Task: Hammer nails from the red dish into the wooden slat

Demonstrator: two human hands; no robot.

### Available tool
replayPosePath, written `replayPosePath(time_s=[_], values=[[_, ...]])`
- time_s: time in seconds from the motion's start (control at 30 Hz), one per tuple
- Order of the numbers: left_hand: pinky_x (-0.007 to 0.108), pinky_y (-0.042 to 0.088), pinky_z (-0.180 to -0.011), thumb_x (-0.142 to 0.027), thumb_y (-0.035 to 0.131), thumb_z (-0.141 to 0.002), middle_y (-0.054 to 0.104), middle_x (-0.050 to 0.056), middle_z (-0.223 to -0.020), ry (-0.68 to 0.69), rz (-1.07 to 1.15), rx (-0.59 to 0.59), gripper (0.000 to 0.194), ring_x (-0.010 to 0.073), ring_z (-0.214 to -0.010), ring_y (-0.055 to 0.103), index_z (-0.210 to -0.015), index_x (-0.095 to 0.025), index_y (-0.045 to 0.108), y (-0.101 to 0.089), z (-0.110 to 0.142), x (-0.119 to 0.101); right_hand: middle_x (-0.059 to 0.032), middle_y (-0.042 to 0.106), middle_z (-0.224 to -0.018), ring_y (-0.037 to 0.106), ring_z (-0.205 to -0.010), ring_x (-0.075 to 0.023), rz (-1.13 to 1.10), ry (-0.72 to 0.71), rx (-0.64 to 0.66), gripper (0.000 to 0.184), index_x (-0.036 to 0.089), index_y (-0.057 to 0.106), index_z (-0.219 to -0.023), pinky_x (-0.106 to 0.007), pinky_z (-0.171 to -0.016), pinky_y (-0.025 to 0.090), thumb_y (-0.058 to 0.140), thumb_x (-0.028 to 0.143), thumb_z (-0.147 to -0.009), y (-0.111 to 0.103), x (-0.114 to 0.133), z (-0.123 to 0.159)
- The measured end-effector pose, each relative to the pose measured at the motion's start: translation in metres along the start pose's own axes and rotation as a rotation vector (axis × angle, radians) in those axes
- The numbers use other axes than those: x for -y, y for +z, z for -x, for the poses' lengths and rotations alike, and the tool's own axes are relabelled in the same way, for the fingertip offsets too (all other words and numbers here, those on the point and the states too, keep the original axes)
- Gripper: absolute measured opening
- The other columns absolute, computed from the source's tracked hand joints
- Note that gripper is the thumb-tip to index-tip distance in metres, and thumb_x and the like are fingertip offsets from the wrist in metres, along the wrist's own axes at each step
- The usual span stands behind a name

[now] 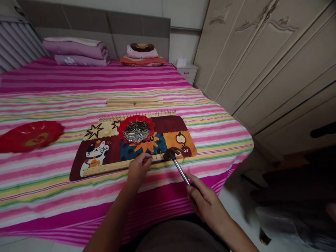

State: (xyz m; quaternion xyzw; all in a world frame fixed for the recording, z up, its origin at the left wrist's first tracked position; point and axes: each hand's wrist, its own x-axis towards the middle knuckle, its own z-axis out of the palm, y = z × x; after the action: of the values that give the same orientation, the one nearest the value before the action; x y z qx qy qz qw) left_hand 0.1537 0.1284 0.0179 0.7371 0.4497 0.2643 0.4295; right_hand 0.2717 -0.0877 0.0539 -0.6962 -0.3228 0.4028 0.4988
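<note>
My right hand is closed round the handle of a claw hammer. The hammer's dark head is just above the right end of the near wooden strip. Over this strip, my left hand is pinched, with what looks like a nail at its fingertips, mostly hidden. A few nails stand up from the strip between my left fingers and the hammer head. Beyond my hands, a red scalloped dish holds many loose nails. The strip and dish lie on a patterned board.
Another wooden strip, with a row of upright nails, lies along the board's far edge. Farther back are bare wooden strips. A red plate lies at left on the striped bedspread. Wardrobes stand at right.
</note>
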Motion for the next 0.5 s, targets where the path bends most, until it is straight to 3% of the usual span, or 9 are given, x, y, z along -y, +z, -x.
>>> replayPosePath(time_s=[0.17,0.37,0.5], values=[[0.021,0.039,-0.059,-0.035,0.053,-0.070,0.060,-0.003,-0.061,0.088,-0.089,-0.020,0.017,0.0112,-0.059,0.054,-0.074,-0.022,0.062,0.005,0.003,0.009,0.0071,0.032,-0.057,0.029,-0.049,-0.0098,0.091,-0.081,0.046,0.040,0.018,0.050,-0.126,-0.022,-0.045,0.025,0.040,0.035,-0.092,0.006,0.017,-0.009],[0.020,0.038,-0.058,-0.033,0.052,-0.072,0.056,-0.005,-0.058,0.098,-0.113,-0.025,0.016,0.0101,-0.056,0.051,-0.075,-0.022,0.062,0.007,0.004,0.011,0.0050,0.041,-0.058,0.035,-0.051,-0.0107,0.244,-0.250,0.048,0.039,0.017,0.052,-0.125,-0.022,-0.050,0.033,0.038,0.027,-0.091,0.015,0.039,-0.024],[0.020,0.037,-0.058,-0.032,0.052,-0.071,0.055,-0.005,-0.057,0.093,-0.130,-0.020,0.014,0.0099,-0.056,0.050,-0.074,-0.022,0.061,0.006,0.004,0.011,0.0044,0.041,-0.057,0.038,-0.052,-0.0114,0.308,-0.239,0.089,0.036,0.017,0.057,-0.120,-0.022,-0.050,0.035,0.041,0.024,-0.089,0.016,0.041,-0.027]])
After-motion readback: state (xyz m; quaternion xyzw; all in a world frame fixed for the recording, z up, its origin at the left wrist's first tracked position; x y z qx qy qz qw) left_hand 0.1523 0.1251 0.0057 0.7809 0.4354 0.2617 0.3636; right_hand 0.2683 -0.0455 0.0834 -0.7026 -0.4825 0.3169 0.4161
